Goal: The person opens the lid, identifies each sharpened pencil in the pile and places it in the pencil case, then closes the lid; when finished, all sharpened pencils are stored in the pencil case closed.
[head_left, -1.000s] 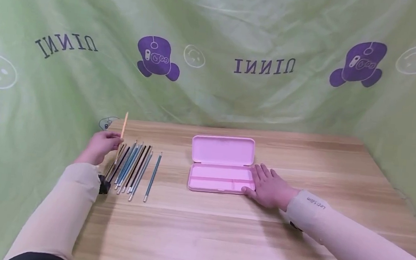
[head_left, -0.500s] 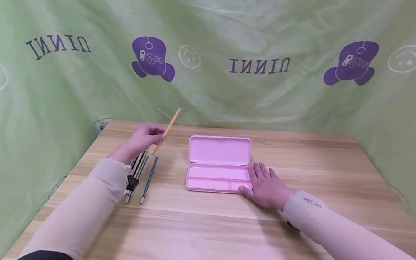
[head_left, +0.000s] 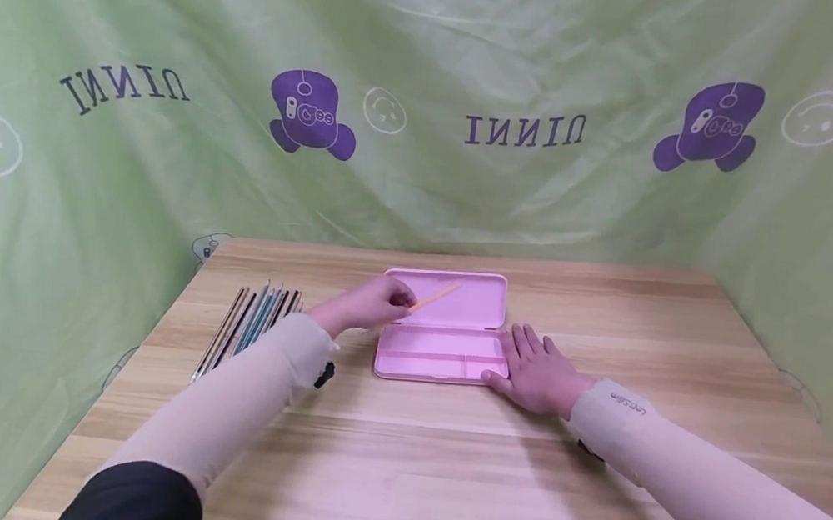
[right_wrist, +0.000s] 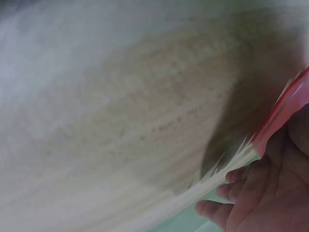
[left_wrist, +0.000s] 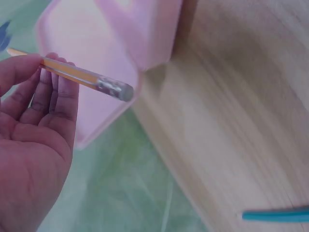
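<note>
My left hand pinches an orange pencil between thumb and fingers, at the left side of a pink pencil case. In the left wrist view the pencil shows its metal ferrule and grey end toward the camera. The case lies open, its lid tipped back and its divided tray in front. My right hand rests with straight fingers at the right edge of the case, the thumb by the front corner. In the right wrist view the right hand is beside a pink-red edge.
Several pencils lie side by side on the wooden table at the left, partly hidden by my left sleeve. A teal pencil shows in the left wrist view. A green printed curtain hangs behind the table.
My left hand has carried the orange pencil rightward from the pencil pile to the case, and the pencil has tilted from near upright to slanting. My right hand has stayed put.
</note>
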Available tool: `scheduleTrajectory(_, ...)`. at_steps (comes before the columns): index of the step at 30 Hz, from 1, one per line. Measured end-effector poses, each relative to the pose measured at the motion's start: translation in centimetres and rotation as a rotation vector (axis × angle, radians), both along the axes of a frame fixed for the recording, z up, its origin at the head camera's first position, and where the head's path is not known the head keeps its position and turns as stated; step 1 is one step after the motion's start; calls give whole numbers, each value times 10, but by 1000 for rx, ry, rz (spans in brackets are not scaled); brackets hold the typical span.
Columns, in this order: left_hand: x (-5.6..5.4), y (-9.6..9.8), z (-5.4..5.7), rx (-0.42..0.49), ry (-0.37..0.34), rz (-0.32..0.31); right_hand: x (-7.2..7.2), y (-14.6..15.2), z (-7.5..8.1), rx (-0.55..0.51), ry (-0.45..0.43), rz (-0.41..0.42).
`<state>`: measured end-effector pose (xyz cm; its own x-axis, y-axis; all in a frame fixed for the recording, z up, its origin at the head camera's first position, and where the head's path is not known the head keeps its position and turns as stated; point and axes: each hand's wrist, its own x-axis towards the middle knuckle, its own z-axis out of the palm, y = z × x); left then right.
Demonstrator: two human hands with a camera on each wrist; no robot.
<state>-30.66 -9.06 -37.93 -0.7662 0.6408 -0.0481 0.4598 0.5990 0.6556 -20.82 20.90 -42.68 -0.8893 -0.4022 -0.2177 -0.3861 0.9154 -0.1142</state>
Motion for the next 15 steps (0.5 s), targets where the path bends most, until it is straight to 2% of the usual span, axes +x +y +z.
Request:
scheduleTrajectory(5, -2, 23, -13, -87, 39, -52, -2, -1, -7, 6, -7, 8)
scheduleTrajectory(11, 3, 43, -14, -198, 113, -123, -1, -3, -4, 1, -14, -6)
scheduleTrajectory(15, 7, 48, -17, -260, 110, -150, -1, -4, -1, 8, -20, -11)
